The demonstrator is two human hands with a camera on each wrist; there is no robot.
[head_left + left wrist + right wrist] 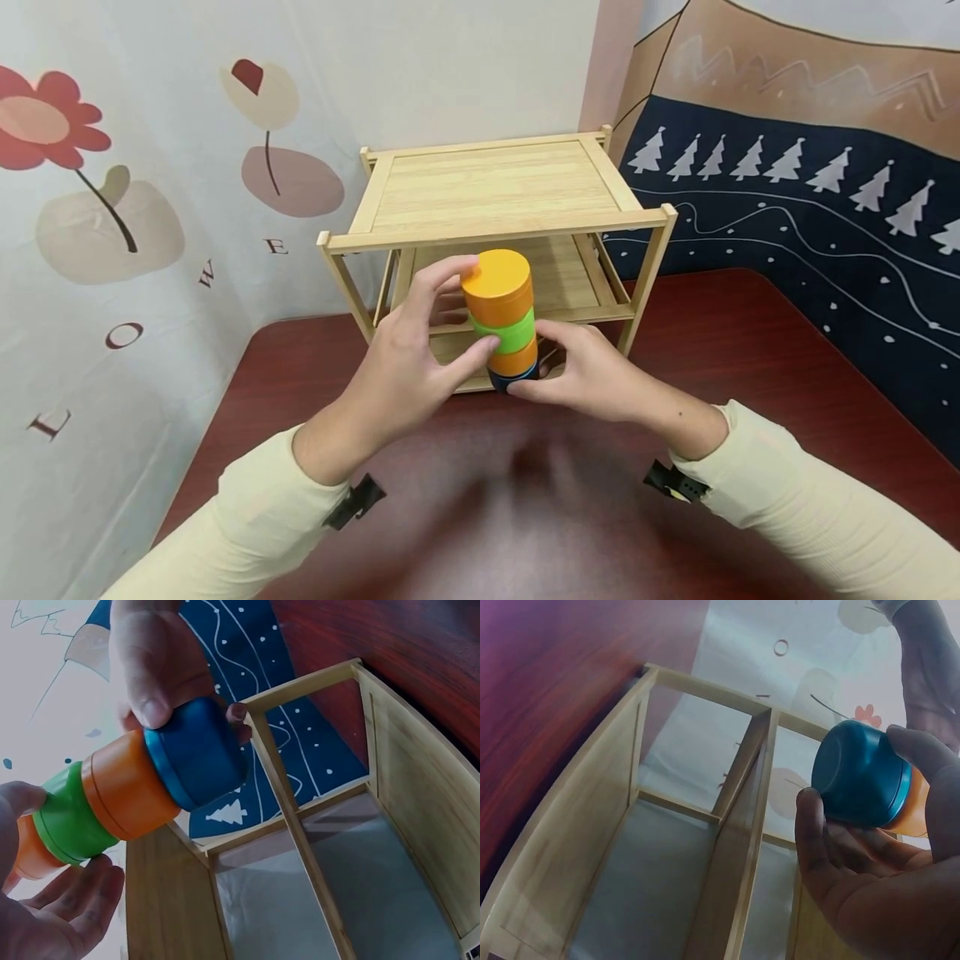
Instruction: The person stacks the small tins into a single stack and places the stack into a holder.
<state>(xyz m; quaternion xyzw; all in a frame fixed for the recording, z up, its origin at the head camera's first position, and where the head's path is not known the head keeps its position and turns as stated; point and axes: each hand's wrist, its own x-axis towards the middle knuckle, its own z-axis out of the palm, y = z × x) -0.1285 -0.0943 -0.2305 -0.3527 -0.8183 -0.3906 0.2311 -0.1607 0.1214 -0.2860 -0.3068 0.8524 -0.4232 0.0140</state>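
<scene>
A stack of round cups (513, 332), orange on top, then green, orange and dark blue, is held up above the table in front of a wooden shelf. My left hand (412, 346) grips its upper part, thumb on the green cup (71, 814) and a fingertip at the orange top. Around the dark blue cup (201, 754) at the bottom, my right hand (585, 371) curls its thumb and fingers. In the right wrist view this bottom cup (859, 774) looks teal, with the right thumb along its side. The stack tilts slightly in the head view.
Just behind the hands stands the light wooden shelf (495, 187), with tiers below its top. It rests on a dark red table (720, 333). Printed cloth backdrops (172, 100) rise behind and to the sides. A black strap shows at each cuff.
</scene>
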